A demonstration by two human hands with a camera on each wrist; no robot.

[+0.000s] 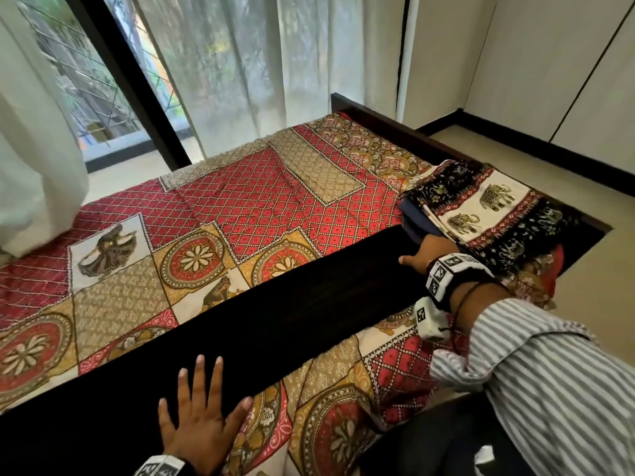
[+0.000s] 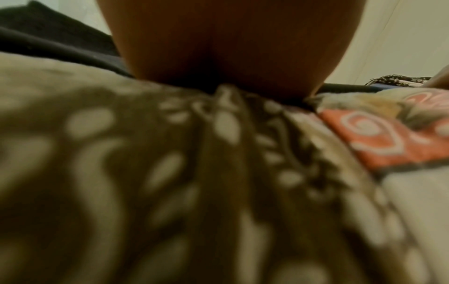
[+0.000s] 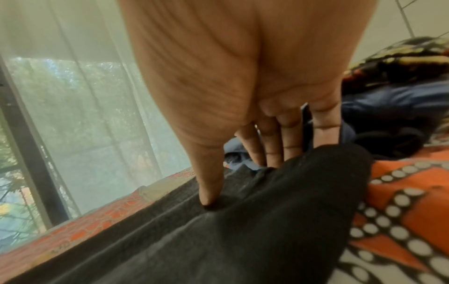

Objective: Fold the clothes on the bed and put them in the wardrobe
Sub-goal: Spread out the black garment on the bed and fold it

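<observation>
A long black cloth (image 1: pixel 275 304) lies flat across a bed, running as a straight-edged band from the lower left of the head view up toward the right of centre. It looks matte and soft, with faint lengthwise creases in the right wrist view.

The left hand (image 1: pixel 197 417), at the bottom centre, rests palm down on the cloth's near end with its fingers straight and spread apart. In the left wrist view only the heel of the palm shows, pressed onto the bedding; that picture is blurred.

The right hand (image 1: pixel 424 254), at the right of centre, is at the cloth's far end. Its fingers are straight and close together, reaching down past the raised end of the cloth, with the thumb pressed on top. Whether the fingers tuck under the cloth cannot be told.

The bedspread (image 1: pixel 240 201) is a busy printed cotton in red, tan and cream, with diamond grids, round flower medallions and dancer figures. Much of it lies bare above the cloth.

Just beyond the right hand sits a folded pile (image 1: pixel 488 207): a black and cream elephant print over dark blue fabric, near the bed's right edge. A dark wooden bed frame (image 1: pixel 395 127) borders that side.

Sheer white curtains (image 1: pixel 240 63) hang over a window at the top.
</observation>
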